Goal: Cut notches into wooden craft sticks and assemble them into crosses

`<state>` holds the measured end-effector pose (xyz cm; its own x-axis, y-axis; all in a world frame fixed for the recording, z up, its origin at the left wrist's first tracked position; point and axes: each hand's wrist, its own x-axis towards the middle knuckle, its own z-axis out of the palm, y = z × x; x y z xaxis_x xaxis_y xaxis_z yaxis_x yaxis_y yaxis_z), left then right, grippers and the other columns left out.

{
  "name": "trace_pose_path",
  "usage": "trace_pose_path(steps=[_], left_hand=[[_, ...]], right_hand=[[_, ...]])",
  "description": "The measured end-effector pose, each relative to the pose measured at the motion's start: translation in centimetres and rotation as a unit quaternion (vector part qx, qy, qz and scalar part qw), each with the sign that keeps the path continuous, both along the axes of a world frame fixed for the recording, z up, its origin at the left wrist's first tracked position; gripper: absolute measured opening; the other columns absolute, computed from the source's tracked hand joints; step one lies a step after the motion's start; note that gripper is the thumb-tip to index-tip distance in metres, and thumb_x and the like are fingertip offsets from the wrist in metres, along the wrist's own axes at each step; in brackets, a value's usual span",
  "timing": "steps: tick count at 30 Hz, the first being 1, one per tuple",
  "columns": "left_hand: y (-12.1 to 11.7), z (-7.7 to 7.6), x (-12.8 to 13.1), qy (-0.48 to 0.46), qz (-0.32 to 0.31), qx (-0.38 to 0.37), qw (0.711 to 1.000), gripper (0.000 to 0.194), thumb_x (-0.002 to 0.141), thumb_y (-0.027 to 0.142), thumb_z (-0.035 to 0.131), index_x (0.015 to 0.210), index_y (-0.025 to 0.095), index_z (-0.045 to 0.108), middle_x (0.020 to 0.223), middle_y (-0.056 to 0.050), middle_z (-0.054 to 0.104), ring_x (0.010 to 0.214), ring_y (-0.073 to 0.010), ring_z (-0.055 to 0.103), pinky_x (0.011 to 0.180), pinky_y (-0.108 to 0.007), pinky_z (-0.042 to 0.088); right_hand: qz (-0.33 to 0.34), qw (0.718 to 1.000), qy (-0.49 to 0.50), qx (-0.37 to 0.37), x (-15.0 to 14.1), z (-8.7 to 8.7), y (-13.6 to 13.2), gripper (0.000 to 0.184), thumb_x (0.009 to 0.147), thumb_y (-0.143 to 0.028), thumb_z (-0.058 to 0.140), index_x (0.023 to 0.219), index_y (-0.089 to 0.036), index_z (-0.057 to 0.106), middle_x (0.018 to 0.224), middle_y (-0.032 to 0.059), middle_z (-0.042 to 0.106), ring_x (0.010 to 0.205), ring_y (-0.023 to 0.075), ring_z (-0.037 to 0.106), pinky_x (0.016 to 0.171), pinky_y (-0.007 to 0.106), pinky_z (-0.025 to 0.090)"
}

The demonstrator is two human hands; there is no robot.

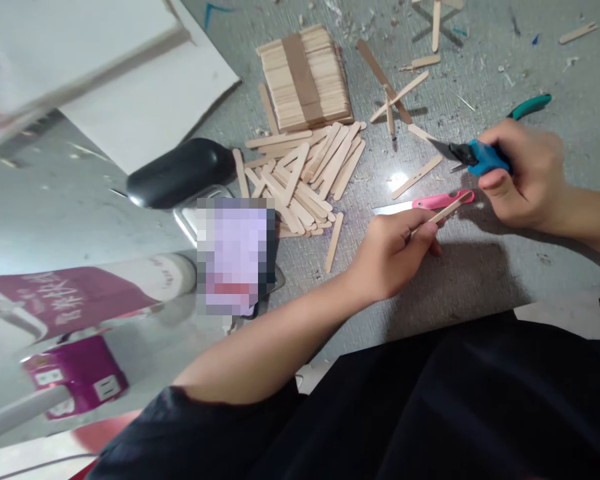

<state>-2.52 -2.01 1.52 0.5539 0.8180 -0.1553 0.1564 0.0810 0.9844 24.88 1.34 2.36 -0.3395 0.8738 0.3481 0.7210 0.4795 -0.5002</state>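
"Black clothing (430, 400) is closest to us. What's past it?"

"Two hands over the worktop (510, 77). The left hand (397, 253) has thumb and fingers pinched together on one end of a wooden stick (446, 213). The right hand (525, 177) is wrapped around a blue-handled tool (487, 159)."

"Which way does that stick run?"

"Its long axis slants away from the body and rightward, so the free end sticks out of the left hand's grip towards the right hand."

"And the tool?"

"Its metal tip points left, farther from the body than the stick's free end. Stick and tool look apart. A teal handle (533, 105) shows beyond the right hand; I can't tell whether it belongs to the same tool."

"So which hand is nearer the stick?"

"The left, since it holds it; the right is just beside the free end."

"Anything beneath?"

"A pink-handled knife (427, 202) lies just beyond the left hand. The stick crosses over its handle in this view, though I can't tell if they touch. Loose sticks (295, 183) lie farther out, to the left hand's left."
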Motion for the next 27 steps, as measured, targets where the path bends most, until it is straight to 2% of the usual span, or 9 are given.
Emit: trace_pose_path(steps=[3, 5, 7, 9, 12, 15, 18, 21, 27], left_hand=[[0.9, 0.7, 0.0, 0.056, -0.052, -0.024, 0.997, 0.034, 0.114, 0.030, 0.066, 0.084, 0.020, 0.081, 0.069, -0.002, 0.074, 0.058, -0.0115, 0.056, 0.055, -0.027, 0.040], [1.5, 1.1, 0.1, 0.053, -0.073, -0.080, 0.993, 0.022, 0.112, 0.028, 0.067, 0.108, 0.018, 0.087, 0.071, 0.000, 0.076, 0.053, -0.0111, 0.054, 0.052, -0.027, 0.040], [1.9, 1.5, 0.3, 0.054, -0.093, -0.145, 0.984, 0.027, 0.110, 0.022, 0.066, 0.129, 0.016, 0.083, 0.071, 0.002, 0.076, 0.048, -0.0109, 0.051, 0.047, -0.026, 0.039], [2.2, 1.8, 0.5, 0.066, -0.110, -0.180, 0.975, 0.026, 0.107, 0.015, 0.063, 0.129, 0.016, 0.078, 0.069, 0.003, 0.074, 0.046, -0.0108, 0.051, 0.045, -0.025, 0.039], [2.6, 2.2, 0.7, 0.109, -0.110, -0.161, 0.975, 0.019, 0.103, 0.004, 0.061, 0.107, 0.022, 0.068, 0.067, 0.004, 0.075, 0.049, -0.0103, 0.057, 0.048, -0.023, 0.043], [2.8, 2.1, 1.1, 0.157, -0.097, -0.134, 0.974, 0.023, 0.109, 0.006, 0.059, 0.096, 0.024, 0.062, 0.066, 0.004, 0.074, 0.048, -0.0097, 0.057, 0.050, -0.024, 0.043], [2.8, 1.9, 1.4, 0.190, -0.085, -0.112, 0.972, 0.020, 0.113, 0.013, 0.060, 0.097, 0.024, 0.063, 0.066, 0.004, 0.074, 0.047, -0.0110, 0.056, 0.051, -0.027, 0.041], [2.8, 1.9, 1.4, 0.210, -0.085, -0.074, 0.971, 0.016, 0.112, 0.015, 0.060, 0.100, 0.025, 0.063, 0.067, 0.004, 0.076, 0.054, -0.0138, 0.061, 0.058, -0.030, 0.042], [2.8, 2.5, 1.1, 0.266, -0.129, -0.001, 0.955, 0.020, 0.107, 0.024, 0.065, 0.087, 0.025, 0.062, 0.076, 0.000, 0.079, 0.073, -0.0195, 0.069, 0.073, -0.035, 0.045]], right_hand=[[-0.003, 0.998, 0.038, -0.044, -0.5, 1.3, 0.2, 0.080, 0.115, -0.100, 0.027, 0.096, -0.030, 0.060, 0.080, 0.0023, 0.062, 0.073, 0.0235, 0.060, 0.077, 0.043, 0.043], [0.006, 0.995, 0.043, -0.088, -0.8, 2.6, 0.2, 0.080, 0.112, -0.103, 0.030, 0.091, -0.031, 0.056, 0.077, 0.0010, 0.057, 0.072, 0.0234, 0.057, 0.077, 0.043, 0.041], [0.012, 0.991, 0.051, -0.126, -1.0, 4.0, 0.1, 0.082, 0.111, -0.106, 0.031, 0.085, -0.031, 0.052, 0.074, 0.0005, 0.055, 0.071, 0.0231, 0.055, 0.075, 0.043, 0.037], [0.019, 0.988, 0.064, -0.140, -0.9, 5.2, -0.4, 0.082, 0.112, -0.105, 0.031, 0.081, -0.031, 0.051, 0.073, 0.0008, 0.055, 0.071, 0.0228, 0.054, 0.073, 0.043, 0.034], [0.021, 0.983, 0.040, -0.180, -0.1, 6.4, -1.8, 0.082, 0.113, -0.104, 0.035, 0.080, -0.030, 0.051, 0.072, 0.0007, 0.054, 0.071, 0.0222, 0.052, 0.073, 0.042, 0.031], [-0.005, 0.969, -0.026, -0.245, 1.4, 7.0, -3.7, 0.079, 0.115, -0.100, 0.038, 0.081, -0.030, 0.050, 0.069, -0.0002, 0.052, 0.068, 0.0209, 0.049, 0.071, 0.042, 0.029], [-0.035, 0.936, -0.134, -0.324, 2.6, 7.3, -5.5, 0.065, 0.122, -0.078, 0.045, 0.081, -0.029, 0.047, 0.069, 0.0004, 0.055, 0.066, 0.0200, 0.048, 0.071, 0.041, 0.028], [-0.055, 0.893, -0.234, -0.380, 3.0, 7.5, -6.4, 0.054, 0.123, -0.062, 0.048, 0.081, -0.029, 0.048, 0.073, 0.0033, 0.060, 0.069, 0.0204, 0.047, 0.072, 0.041, 0.027], [-0.017, 0.852, -0.334, -0.403, 2.9, 6.5, -6.0, 0.063, 0.120, -0.077, 0.037, 0.092, -0.028, 0.065, 0.079, 0.0081, 0.069, 0.072, 0.0257, 0.055, 0.071, 0.040, 0.027]])
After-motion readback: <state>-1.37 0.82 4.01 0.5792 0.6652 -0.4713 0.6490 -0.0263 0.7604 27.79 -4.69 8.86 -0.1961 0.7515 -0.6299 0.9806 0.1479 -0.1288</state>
